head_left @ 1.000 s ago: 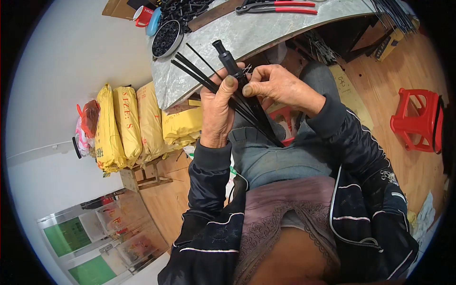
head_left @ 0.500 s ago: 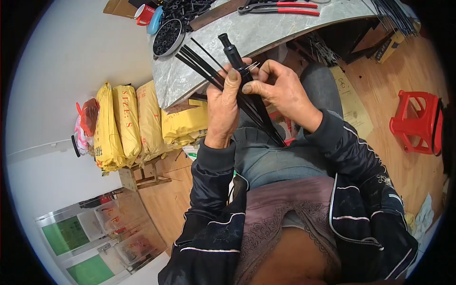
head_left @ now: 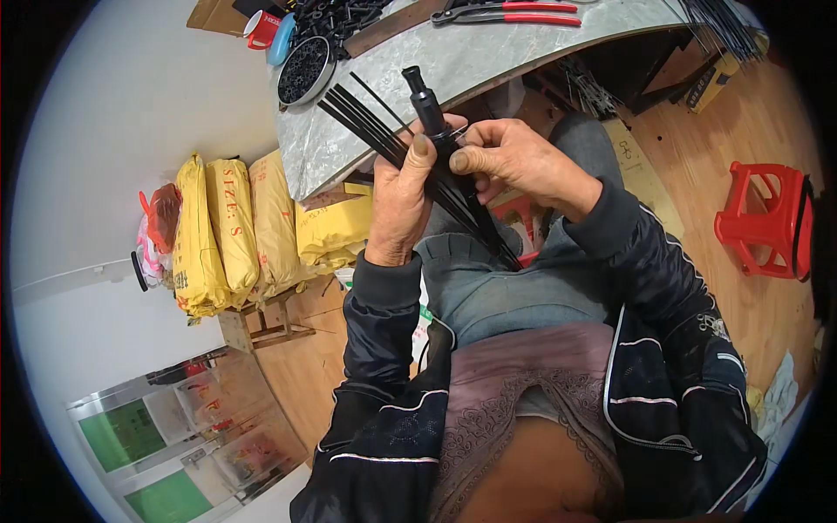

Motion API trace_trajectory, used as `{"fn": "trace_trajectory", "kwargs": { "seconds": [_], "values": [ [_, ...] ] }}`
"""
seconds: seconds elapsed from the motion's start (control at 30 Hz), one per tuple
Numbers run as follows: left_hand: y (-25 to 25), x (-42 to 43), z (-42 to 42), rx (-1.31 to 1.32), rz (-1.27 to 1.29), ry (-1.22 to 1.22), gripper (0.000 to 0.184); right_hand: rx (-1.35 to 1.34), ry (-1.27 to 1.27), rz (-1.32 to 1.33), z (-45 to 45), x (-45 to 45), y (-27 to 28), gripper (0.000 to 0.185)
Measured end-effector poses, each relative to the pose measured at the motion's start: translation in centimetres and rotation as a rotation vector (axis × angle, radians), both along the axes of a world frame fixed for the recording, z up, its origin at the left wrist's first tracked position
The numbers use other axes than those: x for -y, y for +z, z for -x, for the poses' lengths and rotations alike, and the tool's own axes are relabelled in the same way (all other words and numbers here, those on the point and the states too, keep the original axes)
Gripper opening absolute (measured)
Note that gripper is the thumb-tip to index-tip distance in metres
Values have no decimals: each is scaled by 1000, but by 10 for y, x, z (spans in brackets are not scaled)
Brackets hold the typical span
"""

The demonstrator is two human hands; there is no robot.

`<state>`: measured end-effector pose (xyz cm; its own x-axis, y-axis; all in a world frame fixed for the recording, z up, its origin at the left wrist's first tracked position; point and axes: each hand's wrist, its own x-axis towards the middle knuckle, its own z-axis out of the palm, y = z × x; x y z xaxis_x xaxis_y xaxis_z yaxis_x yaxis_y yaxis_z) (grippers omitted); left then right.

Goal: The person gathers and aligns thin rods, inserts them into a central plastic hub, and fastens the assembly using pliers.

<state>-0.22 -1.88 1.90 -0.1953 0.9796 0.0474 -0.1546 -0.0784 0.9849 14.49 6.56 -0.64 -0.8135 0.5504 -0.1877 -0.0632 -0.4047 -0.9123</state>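
A black umbrella frame (head_left: 426,106) is held at a slant above my lap, its tubular fitting pointing up and away. Thin black ribs (head_left: 359,122) fan out to the left of the fitting, and more run down toward my thighs. My left hand (head_left: 399,207) is wrapped round the frame and ribs, thumb pressed on top. At the collar, my right hand (head_left: 527,167) has thumb and index finger pinched together against a thin silvery wire (head_left: 458,132). Its fingertips partly cover the wire, and the far side of the collar is hidden.
On the grey table (head_left: 497,48) lie red-handled pliers (head_left: 514,15), a bowl of small black parts (head_left: 305,71) and a bundle of dark rods (head_left: 719,30). Yellow sacks (head_left: 231,231) stand left; a red stool (head_left: 763,220) is on the floor at right.
My right fingers have closed in on the collar, and the wire ends that stuck out to the right show less. My left hand and the frame have shifted only slightly.
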Motion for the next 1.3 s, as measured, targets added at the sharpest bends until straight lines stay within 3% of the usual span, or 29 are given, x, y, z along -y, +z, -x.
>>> {"fn": "trace_trajectory", "kwargs": {
  "seconds": [0.23, 0.3, 0.5, 0.6, 0.83, 0.93, 1.03, 1.13, 1.17, 1.23, 1.3],
  "values": [
    [-1, 3, -10, 90, 15, -10, 47, 1, -17, -43, 11, -9, -12, 36],
    [-8, 2, -19, 134, -1, 165, 49, -38, -76, -119, 15, -11, -20, 41],
    [-18, -10, -24, 104, -15, 338, 50, -74, -160, 63, 24, 6, -3, 48],
    [-21, -14, -22, 84, -54, 383, 49, 2, -402, -607, 28, 10, -13, 43],
    [-28, -13, -20, 130, -77, 303, 48, -68, -234, -386, 11, 0, 7, 23],
    [-25, -12, -26, 152, -83, 302, 46, -13, -272, -387, 16, 4, -4, 17],
    [-22, -13, -27, 123, -70, 327, 45, -154, -421, -263, 22, 20, -11, 16],
    [-22, -13, -27, 86, -78, 320, 44, 39, -630, -937, 23, 18, -12, 17],
    [-22, -13, -28, 100, -103, 291, 44, 41, -632, -939, 23, 13, -9, 17],
    [-23, -13, -29, 126, -106, 284, 43, 109, -744, -1233, 25, 1, -4, 17],
    [-22, -12, -30, 151, -113, 278, 43, 120, -714, -1092, 28, -4, -11, 17]
  ]
}}
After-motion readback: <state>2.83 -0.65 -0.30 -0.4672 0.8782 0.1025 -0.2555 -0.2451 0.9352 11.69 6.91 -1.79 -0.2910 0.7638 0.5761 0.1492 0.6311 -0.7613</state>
